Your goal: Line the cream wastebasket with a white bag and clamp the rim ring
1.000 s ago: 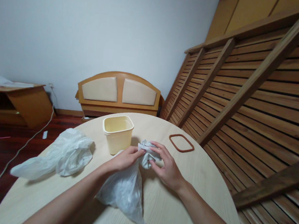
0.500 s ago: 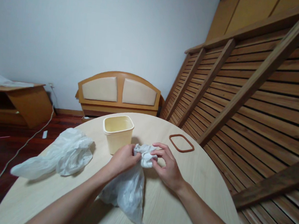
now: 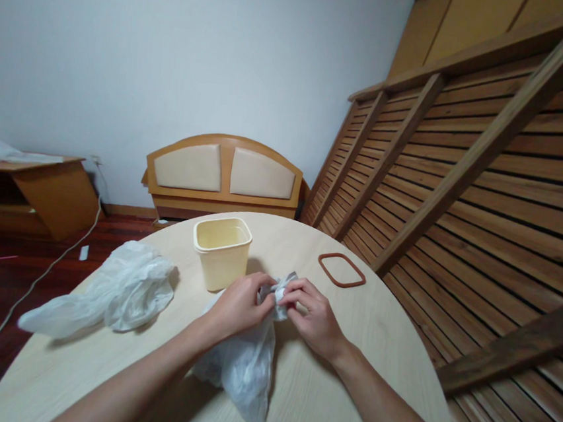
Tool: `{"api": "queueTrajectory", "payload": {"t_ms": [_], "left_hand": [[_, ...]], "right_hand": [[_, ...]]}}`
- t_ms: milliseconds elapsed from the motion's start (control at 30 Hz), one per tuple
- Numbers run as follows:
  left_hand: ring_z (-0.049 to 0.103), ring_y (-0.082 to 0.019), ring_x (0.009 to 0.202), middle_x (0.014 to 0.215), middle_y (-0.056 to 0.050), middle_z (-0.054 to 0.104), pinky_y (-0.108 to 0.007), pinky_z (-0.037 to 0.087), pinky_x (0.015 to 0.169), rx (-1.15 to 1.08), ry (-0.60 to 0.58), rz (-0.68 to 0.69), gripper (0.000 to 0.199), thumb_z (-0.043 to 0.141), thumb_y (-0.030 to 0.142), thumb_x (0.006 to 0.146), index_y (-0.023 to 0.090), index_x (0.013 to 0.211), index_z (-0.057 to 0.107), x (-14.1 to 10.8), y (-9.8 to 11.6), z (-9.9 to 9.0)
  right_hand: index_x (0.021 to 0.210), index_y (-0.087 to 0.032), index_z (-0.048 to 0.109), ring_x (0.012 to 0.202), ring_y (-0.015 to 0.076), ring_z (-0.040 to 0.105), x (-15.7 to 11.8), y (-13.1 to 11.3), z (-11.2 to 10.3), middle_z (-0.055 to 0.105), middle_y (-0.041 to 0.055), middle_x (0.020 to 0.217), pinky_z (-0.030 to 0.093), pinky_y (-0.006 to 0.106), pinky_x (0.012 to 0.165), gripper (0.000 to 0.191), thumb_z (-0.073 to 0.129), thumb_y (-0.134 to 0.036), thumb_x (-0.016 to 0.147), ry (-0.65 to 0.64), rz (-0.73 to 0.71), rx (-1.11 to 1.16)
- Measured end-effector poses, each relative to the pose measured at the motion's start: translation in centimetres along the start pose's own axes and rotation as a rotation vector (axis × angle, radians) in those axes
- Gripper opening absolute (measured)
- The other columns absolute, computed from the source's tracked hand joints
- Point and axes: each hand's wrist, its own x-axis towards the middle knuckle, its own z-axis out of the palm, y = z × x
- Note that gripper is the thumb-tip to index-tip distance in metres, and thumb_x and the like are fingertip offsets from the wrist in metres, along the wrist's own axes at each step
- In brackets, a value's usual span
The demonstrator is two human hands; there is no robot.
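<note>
A filled, translucent white plastic bag (image 3: 249, 370) hangs down over the near part of the table, its gathered top between my two hands. My left hand (image 3: 247, 304) pinches the bunched plastic from the left. From the right, my right hand (image 3: 311, 313) closes its fingers on the same bunched top. Just behind my left hand stands a cream bin (image 3: 221, 265), upright and without a bag over its rim. A brown rounded frame (image 3: 341, 270) lies flat to the right of the bin. Another crumpled white bag (image 3: 124, 289) rests at the left of the table.
All these things are on a round pale wood table (image 3: 369, 379). Slatted wooden panels (image 3: 463, 189) lean along the right side. A headboard (image 3: 224, 166) stands beyond the table, and a wooden desk (image 3: 58, 196) is at the far left, with a white cable on the floor.
My left hand has shifted slightly right and its fingers have closed over the bag's top. My right fingers have drawn in closer to it. Less of the bunched plastic shows between my hands.
</note>
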Motion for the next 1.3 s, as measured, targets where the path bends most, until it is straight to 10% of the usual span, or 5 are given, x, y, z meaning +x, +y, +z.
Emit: {"api": "queueTrajectory", "payload": {"t_ms": [733,1300], "left_hand": [[0.062,-0.018,0.072,0.087,-0.006,0.072,-0.027,0.043,0.066,-0.143,0.019,-0.054,0.023,0.057,0.016,0.083,0.015,0.104,0.067,0.3,-0.7,1.1],[0.065,-0.022,0.09,0.1,-0.009,0.073,-0.031,0.048,0.082,-0.454,0.0,-0.125,0.023,0.059,0.021,0.083,0.015,0.104,0.066,0.9,-2.1,2.0]], "right_hand": [[0.094,-0.022,0.063,0.075,0.0158,0.064,0.4,-0.8,0.1,0.064,0.0019,0.089,0.056,0.028,0.069,0.018,0.059,-0.007,0.084,0.021,0.205,-0.177],[0.095,-0.021,0.055,0.071,0.0163,0.073,-0.2,0.3,1.7,0.067,0.0025,0.089,0.056,0.026,0.062,0.012,0.061,-0.029,0.088,0.111,0.581,0.293]]}}
